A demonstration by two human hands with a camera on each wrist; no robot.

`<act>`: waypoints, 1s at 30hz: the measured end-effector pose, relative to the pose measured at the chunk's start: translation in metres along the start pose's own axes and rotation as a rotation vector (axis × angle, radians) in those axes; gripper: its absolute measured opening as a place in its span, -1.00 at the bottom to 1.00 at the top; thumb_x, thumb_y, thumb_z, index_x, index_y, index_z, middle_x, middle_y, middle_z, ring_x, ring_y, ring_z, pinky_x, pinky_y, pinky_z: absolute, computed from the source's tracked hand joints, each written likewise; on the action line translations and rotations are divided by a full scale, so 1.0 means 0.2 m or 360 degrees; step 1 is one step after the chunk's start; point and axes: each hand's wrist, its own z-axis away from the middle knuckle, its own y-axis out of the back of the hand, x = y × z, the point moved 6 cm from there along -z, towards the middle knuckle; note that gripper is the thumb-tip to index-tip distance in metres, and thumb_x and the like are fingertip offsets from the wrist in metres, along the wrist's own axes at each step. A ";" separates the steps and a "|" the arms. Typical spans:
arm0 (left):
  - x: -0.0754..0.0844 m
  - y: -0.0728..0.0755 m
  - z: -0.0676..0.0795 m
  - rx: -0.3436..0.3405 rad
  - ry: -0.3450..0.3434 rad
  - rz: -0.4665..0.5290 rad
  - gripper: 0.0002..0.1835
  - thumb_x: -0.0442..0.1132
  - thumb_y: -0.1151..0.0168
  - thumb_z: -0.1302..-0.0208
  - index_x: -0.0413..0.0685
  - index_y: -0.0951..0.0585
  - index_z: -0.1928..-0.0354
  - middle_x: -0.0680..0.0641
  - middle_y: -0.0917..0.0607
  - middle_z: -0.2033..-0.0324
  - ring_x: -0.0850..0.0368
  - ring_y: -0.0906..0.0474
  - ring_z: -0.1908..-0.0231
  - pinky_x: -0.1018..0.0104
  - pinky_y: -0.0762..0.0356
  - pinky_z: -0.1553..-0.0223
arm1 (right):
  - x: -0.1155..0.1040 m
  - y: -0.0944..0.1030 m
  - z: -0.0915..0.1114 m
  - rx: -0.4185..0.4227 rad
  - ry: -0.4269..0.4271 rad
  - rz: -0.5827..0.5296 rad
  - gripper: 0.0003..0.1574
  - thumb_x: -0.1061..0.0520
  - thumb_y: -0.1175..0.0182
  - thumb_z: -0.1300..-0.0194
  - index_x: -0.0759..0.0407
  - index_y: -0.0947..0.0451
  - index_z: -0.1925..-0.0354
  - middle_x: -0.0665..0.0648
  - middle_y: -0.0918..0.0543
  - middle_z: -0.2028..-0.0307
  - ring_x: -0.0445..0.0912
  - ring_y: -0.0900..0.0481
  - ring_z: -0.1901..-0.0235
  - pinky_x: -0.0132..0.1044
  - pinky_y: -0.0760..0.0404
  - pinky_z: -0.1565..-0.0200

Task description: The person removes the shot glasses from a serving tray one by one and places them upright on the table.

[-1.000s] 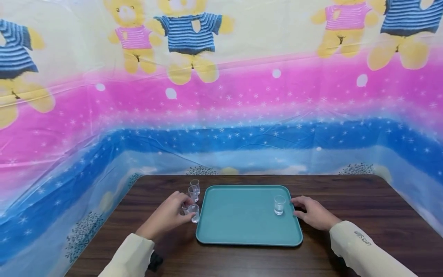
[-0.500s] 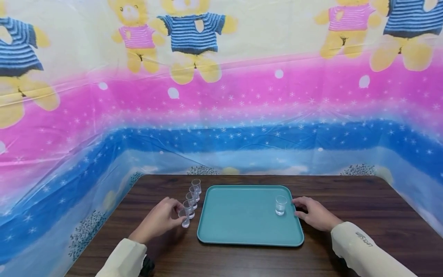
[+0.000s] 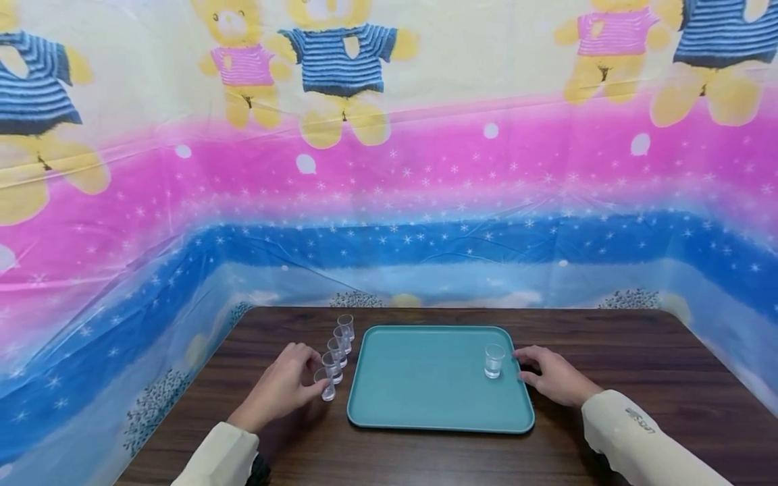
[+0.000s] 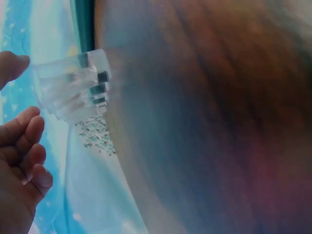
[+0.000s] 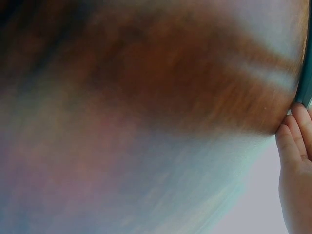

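At the left of the table, several small clear shot glasses stand upright in a slanting row. My left hand is beside the nearest shot glass, thumb and fingers spread either side of its rim; in the left wrist view a gap shows between the fingertips and this glass. To the right of the row lies a teal tray. One more clear shot glass is upright near the tray's right side. My right hand rests its fingertips at the tray's right edge, fingers fairly straight in the right wrist view.
The dark wood table carries tray and glasses. Behind and beside it hangs a printed cloth with teddy bears and snowflakes, reaching the table's back edge.
My left hand has moved a shot glass leftward from beside the tray's left edge to the near end of the row, and the fingers have loosened from it. The right hand stays put.
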 end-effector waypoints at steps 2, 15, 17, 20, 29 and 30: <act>0.03 0.01 -0.01 0.0051 -0.0079 -0.0008 -0.71 -0.16 -0.44 -0.04 -0.03 -0.55 0.25 0.08 -0.46 0.37 0.23 -0.29 0.35 0.33 -0.39 0.39 | 0.00 0.00 0.00 0.0001 0.0002 -0.0002 -0.48 0.25 -0.17 -0.32 0.32 -0.37 -0.22 0.24 -0.49 -0.09 0.13 -0.45 -0.09 0.06 -0.44 -0.03; 0.34 -0.07 -0.17 0.0015 -0.0483 0.0074 -0.62 -0.08 -0.38 -0.13 -0.04 -0.58 0.03 0.05 -0.57 0.20 0.22 -0.38 0.21 0.26 -0.47 0.25 | 0.01 0.00 0.00 0.0013 -0.0010 -0.0023 -0.47 0.25 -0.16 -0.32 0.31 -0.36 -0.23 0.25 -0.47 -0.11 0.15 -0.42 -0.11 0.07 -0.43 -0.04; 0.37 -0.10 -0.19 0.0010 -0.0523 0.0083 -0.63 -0.07 -0.36 -0.14 -0.01 -0.58 0.03 0.06 -0.57 0.20 0.22 -0.38 0.20 0.25 -0.46 0.23 | 0.01 0.00 0.00 0.0016 -0.0014 -0.0020 -0.48 0.25 -0.16 -0.32 0.30 -0.37 -0.23 0.25 -0.47 -0.11 0.15 -0.43 -0.11 0.07 -0.43 -0.04; 0.42 -0.12 -0.22 0.0013 -0.0567 0.0093 -0.65 -0.07 -0.36 -0.15 0.01 -0.58 0.04 0.09 -0.56 0.21 0.23 -0.36 0.22 0.25 -0.44 0.23 | 0.01 0.00 0.00 0.0023 -0.0020 -0.0020 -0.48 0.25 -0.16 -0.32 0.30 -0.37 -0.23 0.24 -0.48 -0.10 0.14 -0.43 -0.10 0.06 -0.43 -0.04; 0.51 -0.20 -0.28 -0.0027 -0.0608 0.0116 -0.62 -0.07 -0.36 -0.15 -0.01 -0.58 0.01 0.05 -0.57 0.19 0.23 -0.37 0.18 0.25 -0.46 0.22 | 0.02 0.00 0.00 0.0040 0.0024 0.0010 -0.48 0.24 -0.16 -0.32 0.30 -0.37 -0.23 0.24 -0.48 -0.09 0.13 -0.44 -0.09 0.06 -0.44 -0.03; 0.52 -0.21 -0.29 -0.0037 -0.0608 0.0124 -0.62 -0.07 -0.35 -0.16 -0.01 -0.58 0.00 0.03 -0.57 0.19 0.22 -0.37 0.18 0.24 -0.46 0.21 | 0.02 0.00 0.00 0.0040 0.0025 0.0009 -0.48 0.24 -0.16 -0.32 0.30 -0.38 -0.22 0.23 -0.49 -0.09 0.13 -0.44 -0.09 0.06 -0.44 -0.03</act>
